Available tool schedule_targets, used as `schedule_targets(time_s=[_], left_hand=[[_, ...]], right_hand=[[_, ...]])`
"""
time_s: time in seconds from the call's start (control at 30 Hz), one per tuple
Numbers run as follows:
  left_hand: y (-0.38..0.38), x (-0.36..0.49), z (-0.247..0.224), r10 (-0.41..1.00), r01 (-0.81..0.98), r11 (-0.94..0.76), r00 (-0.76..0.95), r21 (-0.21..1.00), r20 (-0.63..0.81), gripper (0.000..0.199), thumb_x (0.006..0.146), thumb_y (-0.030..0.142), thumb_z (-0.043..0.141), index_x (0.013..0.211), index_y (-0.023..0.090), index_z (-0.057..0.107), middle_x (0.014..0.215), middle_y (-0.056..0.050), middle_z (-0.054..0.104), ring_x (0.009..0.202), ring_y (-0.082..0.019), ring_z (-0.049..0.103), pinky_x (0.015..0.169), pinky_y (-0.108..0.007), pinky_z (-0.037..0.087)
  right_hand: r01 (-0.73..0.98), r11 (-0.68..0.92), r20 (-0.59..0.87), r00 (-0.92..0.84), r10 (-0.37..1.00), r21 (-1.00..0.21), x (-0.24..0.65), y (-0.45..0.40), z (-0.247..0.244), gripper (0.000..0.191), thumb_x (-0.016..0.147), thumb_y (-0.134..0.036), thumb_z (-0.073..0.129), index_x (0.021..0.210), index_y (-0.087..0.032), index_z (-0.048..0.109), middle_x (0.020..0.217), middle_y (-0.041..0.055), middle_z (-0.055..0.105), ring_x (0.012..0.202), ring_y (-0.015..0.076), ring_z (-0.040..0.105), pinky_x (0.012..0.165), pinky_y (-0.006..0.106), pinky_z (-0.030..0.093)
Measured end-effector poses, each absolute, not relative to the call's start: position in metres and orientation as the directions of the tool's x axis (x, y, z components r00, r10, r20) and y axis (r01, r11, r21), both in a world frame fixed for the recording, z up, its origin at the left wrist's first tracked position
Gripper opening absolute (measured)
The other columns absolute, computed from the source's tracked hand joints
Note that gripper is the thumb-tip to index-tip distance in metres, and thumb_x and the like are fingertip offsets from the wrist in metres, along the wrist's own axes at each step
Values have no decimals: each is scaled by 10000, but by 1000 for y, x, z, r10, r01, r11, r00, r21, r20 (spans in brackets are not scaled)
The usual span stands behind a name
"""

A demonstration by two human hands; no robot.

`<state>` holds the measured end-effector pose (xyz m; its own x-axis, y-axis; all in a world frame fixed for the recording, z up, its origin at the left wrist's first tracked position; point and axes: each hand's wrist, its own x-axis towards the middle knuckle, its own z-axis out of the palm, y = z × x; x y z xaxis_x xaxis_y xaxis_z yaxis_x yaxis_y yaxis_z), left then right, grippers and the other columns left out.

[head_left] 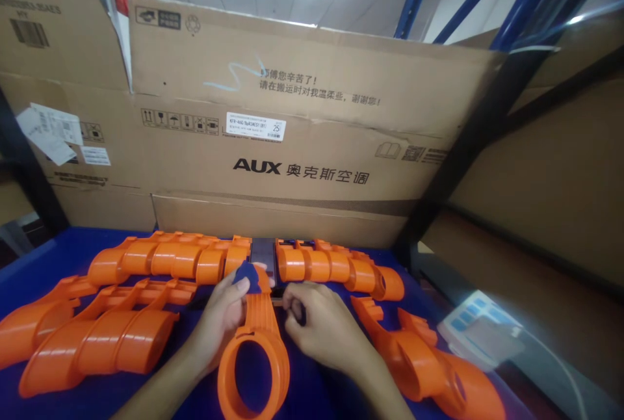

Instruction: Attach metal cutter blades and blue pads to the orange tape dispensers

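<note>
My left hand [225, 306] is wrapped round the upper end of an orange plastic ring with a long ribbed arm [263, 316]. The ring end points down toward me. A dark blue piece [247, 275] shows under my left thumb at the arm's top. Just right of the arm, my right hand [319, 322] is curled closed, its fingertips at a thin dark thing beside the part. What the right fingers pinch is mostly hidden. Directly behind my hands a dark flat rectangular object [264, 252] stands between the rows of orange parts.
Rows of similar orange parts lie at left [102, 342], back left [166, 259], back right [336, 267] and right [433, 368] on the blue surface [312, 387]. Cardboard panels [312, 140] wall off the back. A white device with a cable [480, 329] sits at right.
</note>
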<state>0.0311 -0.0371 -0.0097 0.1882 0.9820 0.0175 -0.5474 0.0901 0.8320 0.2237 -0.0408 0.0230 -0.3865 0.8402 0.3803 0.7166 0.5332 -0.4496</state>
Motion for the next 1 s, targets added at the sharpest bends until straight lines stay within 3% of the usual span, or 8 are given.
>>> schedule_targets(time_s=[0.1,0.2,0.4,0.6,0.77,0.9,1.0], left_hand=[[-38,31,-9,967,-608,128,251,783,37,384,765,439,759,1052,192,695,1059,-120,777,982,-314,734,782,-381,591],[-38,31,-7,967,-616,138,252,776,28,440,767,463,750,1115,199,691,1035,-119,781,950,-317,744,764,-396,597],[-38,29,-4,928,-569,238,371,787,-12,558,752,542,724,1189,196,693,1049,-150,777,964,-360,744,762,-449,606],[-49,24,-6,896,-507,187,440,841,66,433,761,420,795,1127,192,759,1185,-144,749,1132,-354,687,919,-425,558],[-49,27,-7,903,-482,129,418,867,97,386,777,352,803,1127,191,769,1169,-133,764,1126,-336,696,974,-415,532],[-42,31,-8,931,-599,188,361,779,53,509,756,478,780,1154,164,733,1117,-165,777,1044,-356,734,866,-438,590],[-42,32,-7,938,-616,213,347,758,18,592,773,515,747,1250,172,675,1136,-174,772,1006,-357,747,794,-448,614]], right_hand=[[720,527,383,-377,843,-451,225,-39,23,219,621,-27,554,694,-234,555,610,-36,597,571,157,547,539,250,308],[701,527,444,-324,835,-480,228,-37,22,197,632,-43,547,685,-232,555,596,-37,580,575,159,543,557,254,349],[581,458,569,12,822,-673,238,-25,14,91,735,-138,552,741,-229,557,565,-50,515,500,132,476,500,246,346],[456,409,539,202,818,-790,233,-17,2,36,771,-186,581,795,-205,600,622,-41,538,510,116,455,490,236,345],[298,465,521,144,841,-834,226,-22,6,44,846,-236,631,869,-199,627,689,-19,557,588,133,499,537,242,400],[126,475,480,15,877,-871,221,-27,13,290,936,-399,641,1163,-220,617,835,22,639,741,176,608,692,293,524],[129,386,374,-111,921,-913,218,-28,12,392,969,-510,589,1261,-251,629,1016,64,710,933,226,677,862,372,563]])
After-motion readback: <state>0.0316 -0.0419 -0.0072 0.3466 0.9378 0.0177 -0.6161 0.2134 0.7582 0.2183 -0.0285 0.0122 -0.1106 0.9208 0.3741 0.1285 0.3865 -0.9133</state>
